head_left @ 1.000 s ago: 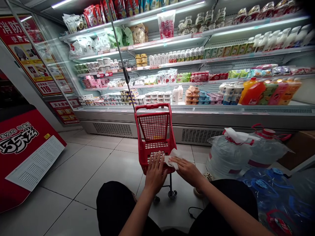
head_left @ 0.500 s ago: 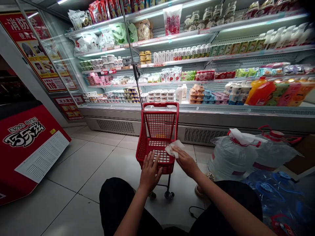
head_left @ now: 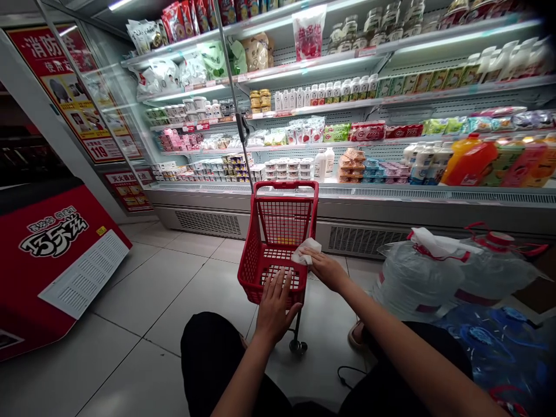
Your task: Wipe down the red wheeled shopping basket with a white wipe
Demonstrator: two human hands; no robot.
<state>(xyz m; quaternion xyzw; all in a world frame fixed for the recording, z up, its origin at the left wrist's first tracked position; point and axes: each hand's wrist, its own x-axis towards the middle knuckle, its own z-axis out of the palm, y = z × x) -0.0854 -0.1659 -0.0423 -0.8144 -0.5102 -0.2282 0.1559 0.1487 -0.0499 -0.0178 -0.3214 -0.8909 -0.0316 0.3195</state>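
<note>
One red cart (head_left: 284,223), standing on the floor right in front of the person. The right hand (head_left: 328,270) has a tissue (head_left: 309,244) on the cart's right rim, fingers close together over it. Thumb's out of sight, so I can't tell if it's pinching from below. The left hand (head_left: 274,307) is empty, fingers straight with small gaps, thumb stuck well out, over the near edge. Can't tell if it's actually resting on the plastic.

Looks like a wipe-down to me. If so, I'd fold the tissue into a pad that wraps the rim, press evenly and use long strokes instead of dabbing. Thin paper will probably snag on the grid, so flip to a fresh side once it gets ratty. The cart's on wheels (head_left: 298,346) too, so I'd brace it with the left palm.

Versus half a second ago: the tissue has gone further up the rim, away from the near corner, and the left hand has shifted right along the near edge. The view swung a touch as well.

Around that: dark-clothed knees (head_left: 212,341) either side, a freezer (head_left: 65,255) off left, jugs (head_left: 412,275) off right, stocked fridge (head_left: 356,211) behind.
</note>
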